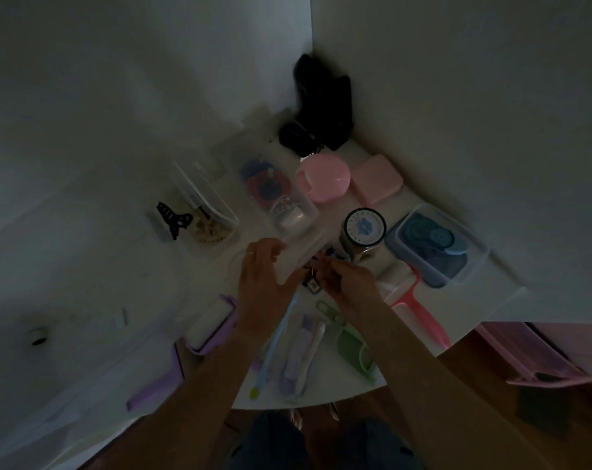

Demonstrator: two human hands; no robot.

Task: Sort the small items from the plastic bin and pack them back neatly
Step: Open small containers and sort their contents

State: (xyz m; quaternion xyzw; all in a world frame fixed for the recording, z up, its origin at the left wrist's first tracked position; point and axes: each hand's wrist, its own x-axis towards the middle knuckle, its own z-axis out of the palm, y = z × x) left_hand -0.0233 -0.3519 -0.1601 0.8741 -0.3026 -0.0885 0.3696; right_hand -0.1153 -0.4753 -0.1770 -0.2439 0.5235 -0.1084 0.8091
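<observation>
Pinching small dark clips (313,283) between them, right hand (347,283) curled on them, left hand (264,276) fingers spread, touching; dim, blurry; clear plastic bin (281,198) just beyond left hand; jar (362,232) beyond right; blue toothbrush (274,344) under left wrist; pink brush (420,310) right of right wrist.

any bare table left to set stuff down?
Bare patch on the white table between the black claw clip, the left hand and the purple-framed item. Crowded right of the hands: jar, blue-lidded box, pink brush, toothbrushes.
</observation>
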